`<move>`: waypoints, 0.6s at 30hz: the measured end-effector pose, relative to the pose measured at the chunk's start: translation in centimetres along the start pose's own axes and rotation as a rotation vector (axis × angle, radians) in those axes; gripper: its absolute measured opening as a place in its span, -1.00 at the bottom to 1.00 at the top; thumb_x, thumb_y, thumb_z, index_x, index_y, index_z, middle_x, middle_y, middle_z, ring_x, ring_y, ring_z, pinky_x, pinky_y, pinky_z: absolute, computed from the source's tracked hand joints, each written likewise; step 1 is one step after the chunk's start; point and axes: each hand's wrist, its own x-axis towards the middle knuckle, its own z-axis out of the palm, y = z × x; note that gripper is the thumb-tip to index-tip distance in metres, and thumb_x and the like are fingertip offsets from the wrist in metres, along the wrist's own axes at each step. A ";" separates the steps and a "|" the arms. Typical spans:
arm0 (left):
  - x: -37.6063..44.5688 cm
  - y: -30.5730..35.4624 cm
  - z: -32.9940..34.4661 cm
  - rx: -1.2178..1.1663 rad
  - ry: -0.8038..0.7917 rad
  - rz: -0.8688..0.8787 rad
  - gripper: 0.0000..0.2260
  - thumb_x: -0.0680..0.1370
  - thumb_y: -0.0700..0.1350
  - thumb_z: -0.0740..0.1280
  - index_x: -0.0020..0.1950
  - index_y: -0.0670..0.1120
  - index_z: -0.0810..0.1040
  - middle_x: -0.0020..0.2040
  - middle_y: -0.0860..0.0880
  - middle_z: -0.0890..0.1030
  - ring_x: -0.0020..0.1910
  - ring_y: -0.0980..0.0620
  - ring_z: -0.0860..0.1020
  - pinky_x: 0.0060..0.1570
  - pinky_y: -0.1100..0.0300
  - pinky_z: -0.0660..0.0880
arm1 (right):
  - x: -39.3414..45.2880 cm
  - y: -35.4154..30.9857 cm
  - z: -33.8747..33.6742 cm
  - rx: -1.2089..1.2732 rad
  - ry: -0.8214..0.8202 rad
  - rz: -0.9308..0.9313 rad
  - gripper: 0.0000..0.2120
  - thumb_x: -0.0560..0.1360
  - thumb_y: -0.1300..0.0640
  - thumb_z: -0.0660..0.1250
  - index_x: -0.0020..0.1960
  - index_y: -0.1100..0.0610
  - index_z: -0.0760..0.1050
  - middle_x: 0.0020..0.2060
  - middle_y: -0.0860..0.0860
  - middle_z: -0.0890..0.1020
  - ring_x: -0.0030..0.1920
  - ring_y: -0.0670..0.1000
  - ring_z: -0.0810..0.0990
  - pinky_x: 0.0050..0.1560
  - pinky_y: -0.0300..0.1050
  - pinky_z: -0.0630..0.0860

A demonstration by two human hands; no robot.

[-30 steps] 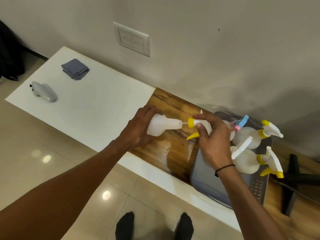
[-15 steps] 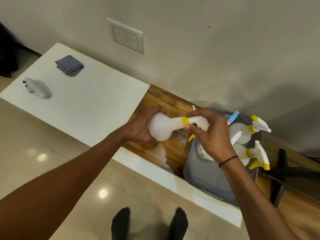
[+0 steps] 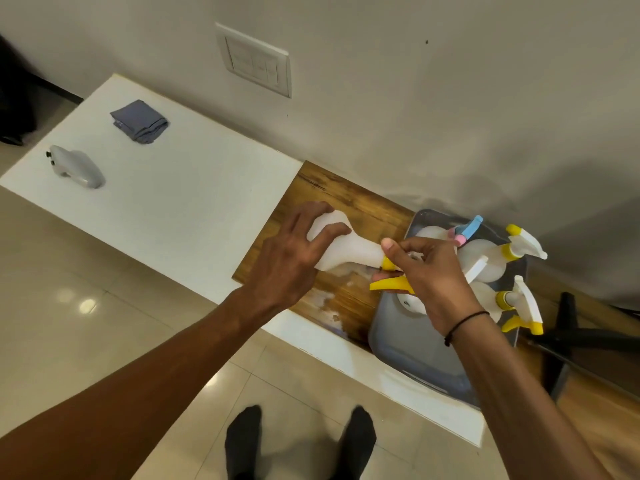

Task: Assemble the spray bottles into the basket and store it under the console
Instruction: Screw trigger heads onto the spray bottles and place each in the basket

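Note:
A white spray bottle (image 3: pixel 349 249) lies sideways above the wooden part of the console (image 3: pixel 349 199). My left hand (image 3: pixel 294 258) grips its round body. At the bottle's neck, my right hand (image 3: pixel 429 271) pinches the yellow-collared spray head (image 3: pixel 389 284), whose yellow trigger sticks out to the left below my fingers. To the right stands a grey basket (image 3: pixel 412 344) with several assembled bottles: two with yellow triggers (image 3: pixel 519 247) (image 3: pixel 519 306) and one with a blue and pink head (image 3: pixel 465 232).
On the white console top (image 3: pixel 180 202) lie a folded grey cloth (image 3: pixel 140 121) and a grey handheld device (image 3: pixel 76 166). A switch plate (image 3: pixel 254 60) is on the wall. A black stand (image 3: pixel 568 337) sits right of the basket. My socked feet stand on the tiled floor.
The bottle has tilted so its neck points down to the right. My right hand has shifted its fingers on the spray head at the neck. My left hand has turned around the body.

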 end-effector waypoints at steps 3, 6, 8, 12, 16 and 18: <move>-0.7 0.1 0.1 0.008 0.000 0.017 -0.33 0.21 -0.29 0.73 0.30 -0.22 0.65 0.29 -0.38 0.59 0.28 -0.44 0.56 -0.11 -0.26 0.67 | -0.1 -0.6 0.2 0.154 -0.069 0.081 -0.74 0.49 0.21 0.50 0.00 0.43 0.59 -0.20 0.27 0.70 -0.37 0.12 0.77 -0.40 -0.18 0.66; -0.9 -0.4 0.4 -0.065 -0.012 0.046 -0.22 0.30 -0.16 0.71 0.44 -0.11 0.45 0.40 -0.35 0.52 0.39 -0.40 0.49 -0.01 -0.20 0.67 | -0.3 -0.7 0.0 0.116 -0.069 0.019 -0.63 0.41 0.30 0.56 0.11 0.45 0.54 -0.16 0.30 0.73 -0.33 0.15 0.78 -0.32 -0.15 0.69; -0.9 -0.9 0.3 -0.270 0.015 0.063 -0.18 0.38 0.07 0.63 0.52 -0.04 0.29 0.55 -0.25 0.37 0.53 -0.25 0.37 0.16 -0.02 0.65 | -0.5 -0.7 -0.4 0.059 -0.035 -0.049 -0.60 0.39 0.29 0.58 0.13 0.41 0.55 -0.10 0.32 0.73 -0.30 0.15 0.78 -0.29 -0.14 0.70; -0.1 -2.4 -0.6 -0.861 0.018 -0.470 -0.18 0.43 0.49 0.36 0.57 0.16 0.24 0.54 0.18 0.35 0.49 0.05 0.44 0.14 0.22 0.63 | -0.9 -0.9 -0.7 -0.016 -0.017 -0.194 -0.65 0.36 0.23 0.61 0.07 0.31 0.60 -0.16 0.20 0.75 -0.30 0.11 0.78 -0.29 -0.14 0.69; 1.4 -4.4 -1.9 -1.298 -0.526 -1.049 -0.24 0.31 0.65 0.26 0.26 0.16 0.65 0.14 -0.13 0.74 -0.04 -0.15 0.75 -0.22 0.04 0.70 | -1.1 -1.3 -0.5 -0.145 -0.057 -0.346 -0.71 0.36 0.22 0.63 0.01 0.31 0.65 -0.25 0.10 0.76 -0.32 0.01 0.77 -0.30 -0.25 0.64; 1.8 -4.8 -2.0 -1.349 -0.553 -1.029 -0.41 0.41 0.49 0.39 0.20 0.09 0.69 0.03 -0.16 0.74 -0.21 -0.12 0.71 -0.34 0.14 0.66 | -1.2 -1.6 -0.8 -0.227 -0.066 -0.426 -0.71 0.37 0.18 0.63 0.01 0.28 0.68 -0.22 0.10 0.76 -0.28 -0.04 0.77 -0.25 -0.27 0.64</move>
